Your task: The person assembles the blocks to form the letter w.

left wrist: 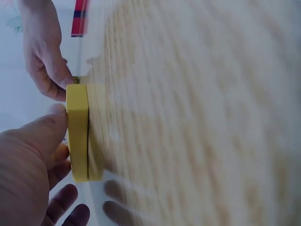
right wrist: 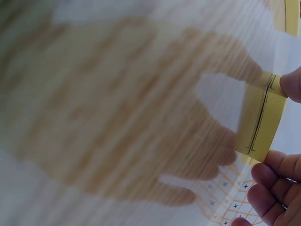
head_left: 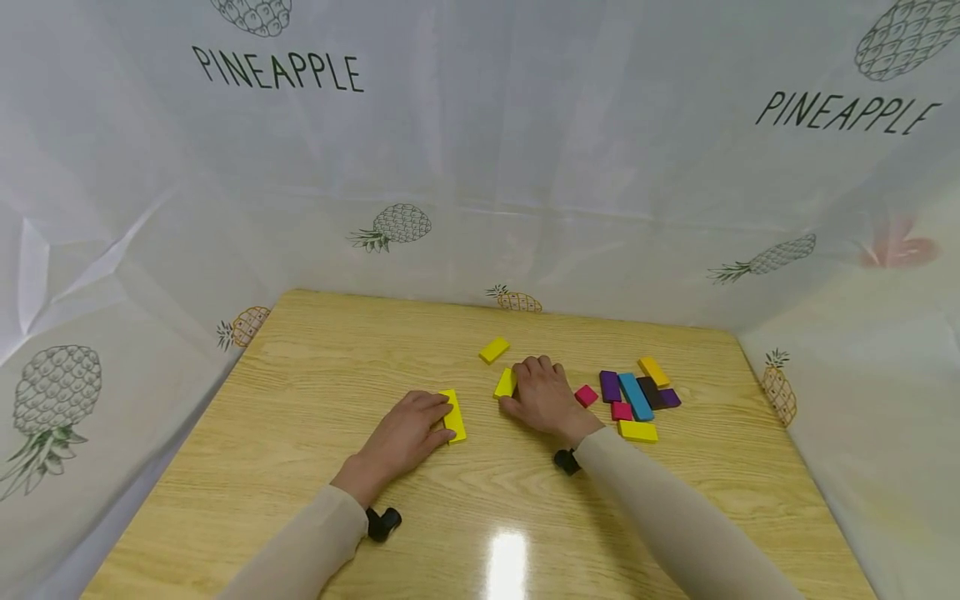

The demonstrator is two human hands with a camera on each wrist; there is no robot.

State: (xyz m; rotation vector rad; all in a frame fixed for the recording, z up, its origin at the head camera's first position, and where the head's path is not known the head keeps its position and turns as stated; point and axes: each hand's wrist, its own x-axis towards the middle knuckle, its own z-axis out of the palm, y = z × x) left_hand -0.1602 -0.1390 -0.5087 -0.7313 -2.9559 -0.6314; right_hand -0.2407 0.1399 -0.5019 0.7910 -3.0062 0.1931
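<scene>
On the wooden table (head_left: 300, 467), each hand's grip pinches one of five yellow blocks: left hand (head_left: 401, 437), right hand (head_left: 546, 398).

In the head view the right hand (head_left: 546, 398) covers part of the small yellow block (head_left: 506, 383) beside it. Both wrist views show the table (left wrist: 197, 117) only as a blur. In the right wrist view the fingers (right wrist: 277, 176) are cut off by the picture's edge.

Blocks on the counter (head_left: 315, 400) — five yellow (head_left: 453, 415), two purple (head_left: 610, 386), two pink (head_left: 586, 396), one blue (head_left: 636, 396), one dark brown (head_left: 649, 392).
</scene>
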